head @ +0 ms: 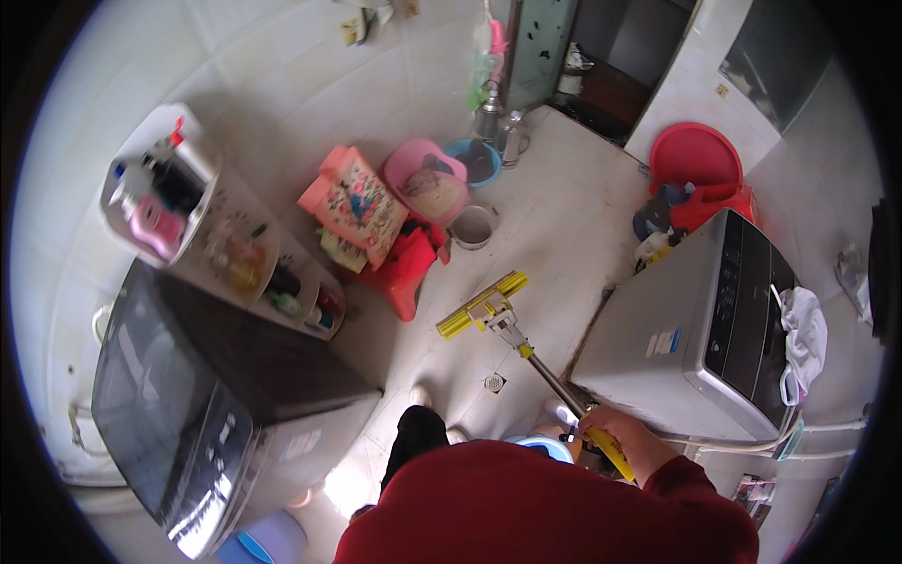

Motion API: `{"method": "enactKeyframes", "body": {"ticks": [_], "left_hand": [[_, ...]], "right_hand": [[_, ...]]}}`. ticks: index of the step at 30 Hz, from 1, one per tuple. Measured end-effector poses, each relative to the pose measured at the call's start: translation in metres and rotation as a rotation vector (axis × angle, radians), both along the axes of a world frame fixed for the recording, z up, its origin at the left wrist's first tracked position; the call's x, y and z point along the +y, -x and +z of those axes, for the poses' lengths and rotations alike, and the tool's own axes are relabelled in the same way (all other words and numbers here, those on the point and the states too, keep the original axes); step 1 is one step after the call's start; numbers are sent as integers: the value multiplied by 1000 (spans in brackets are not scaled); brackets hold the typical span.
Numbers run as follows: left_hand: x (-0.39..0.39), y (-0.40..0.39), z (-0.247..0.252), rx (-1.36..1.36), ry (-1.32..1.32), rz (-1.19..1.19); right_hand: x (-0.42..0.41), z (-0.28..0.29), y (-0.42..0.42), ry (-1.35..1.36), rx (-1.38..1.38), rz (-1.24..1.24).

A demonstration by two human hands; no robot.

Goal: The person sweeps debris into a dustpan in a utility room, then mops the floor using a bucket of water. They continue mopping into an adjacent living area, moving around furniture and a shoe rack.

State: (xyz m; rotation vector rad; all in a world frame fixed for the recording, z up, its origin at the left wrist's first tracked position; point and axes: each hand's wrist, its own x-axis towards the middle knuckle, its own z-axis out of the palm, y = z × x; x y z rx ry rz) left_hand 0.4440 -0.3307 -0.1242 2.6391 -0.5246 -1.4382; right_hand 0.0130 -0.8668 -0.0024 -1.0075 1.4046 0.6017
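Note:
My right hand [610, 427] is closed around the pole of a sponge mop [557, 377], just above its yellow grip sleeve [612, 458]. The pole slants away from my right side toward the floor. At its far end the yellow mop head [483, 304] lies above or on the pale tiled floor [528, 254]; whether it touches is hard to tell. A red plastic stool [403, 285] stands just left of the head, and a metal pot [473, 227] sits beyond it. My left hand is out of view.
Washing machines stand on both sides, one grey [634, 345] at right and one dark-topped [261, 352] at left. A corner shelf [232, 233] holds bottles. Pink [423, 151] and blue [497, 173] basins and thermos flasks [512, 141] line the wall. A floor drain [495, 383] lies ahead of my feet.

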Motion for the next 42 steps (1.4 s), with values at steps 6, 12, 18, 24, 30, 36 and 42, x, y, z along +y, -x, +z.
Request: {"method": "enactKeyframes", "body": {"ticks": [6,12,18,24,30,36,42], "left_hand": [[-215,-63,-17,152,-26,-155],[-458,-96,-17,217,98,-428],[-655,-168,-41,188,103,-833],[-900,-138,6,-41,35,-877],[-1046,-52,31,103,166,-657],[-1149,-41,12,122,88,-587],[-1268,-72,-23,128,-37,-595]], "right_hand": [[-47,-10,11,51,20,-173],[-96,50,6,140,125,-452],[-168,79,-17,163,50,-728],[-314,67,-2,165,119,-813],[-475,35,58,209,145,-713],[-630,28,77,147,58,-823],[-746,5,76,234,-62,-937]]}}
